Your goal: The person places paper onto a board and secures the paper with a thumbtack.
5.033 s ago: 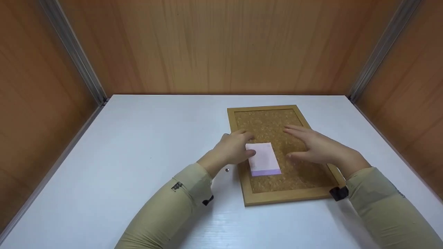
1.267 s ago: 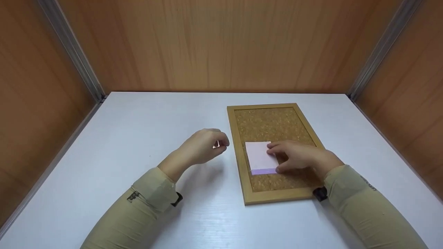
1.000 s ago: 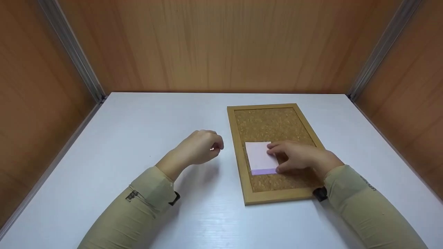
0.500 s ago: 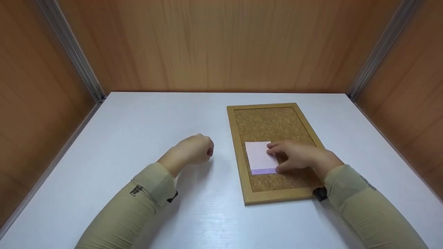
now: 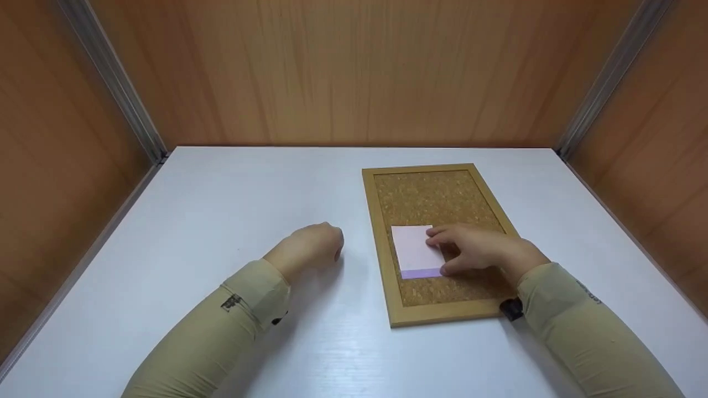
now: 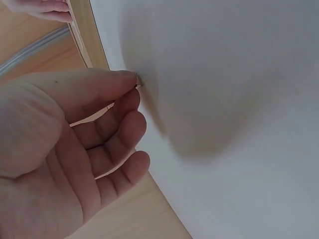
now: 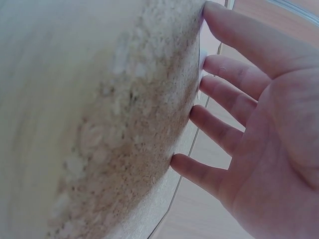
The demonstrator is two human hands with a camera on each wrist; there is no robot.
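On the white table (image 5: 232,188) lies a rectangular cork board with a pale wooden frame (image 5: 381,232), at about 2 o'clock from the table's middle. A small pale pink paper note with a violet strip along its near edge (image 5: 414,251) sits on the cork, towards 7 o'clock of the board's centre and close beside the frame's left rail.

The right hand (image 5: 480,250) rests on the board with fingers nearly straight and spread, fingertips (image 7: 212,11) pressing the note's right side flat; it grips nothing. The left hand (image 5: 311,247) sits on the table at 9 o'clock from the board, just apart from the frame. Its thumb and forefinger pinch a tiny metal pin (image 6: 138,81), which shows only as a glint at the fingertips in the left wrist view; the other fingers curl loosely.

Likely risks, as I judge them: the pin is small and held by its very tip, so it could slip from the pinch onto the table. The note is held only by light finger pressure at one side, so a nudge could skew it. A pin brought in close to those pressing fingertips could prick them
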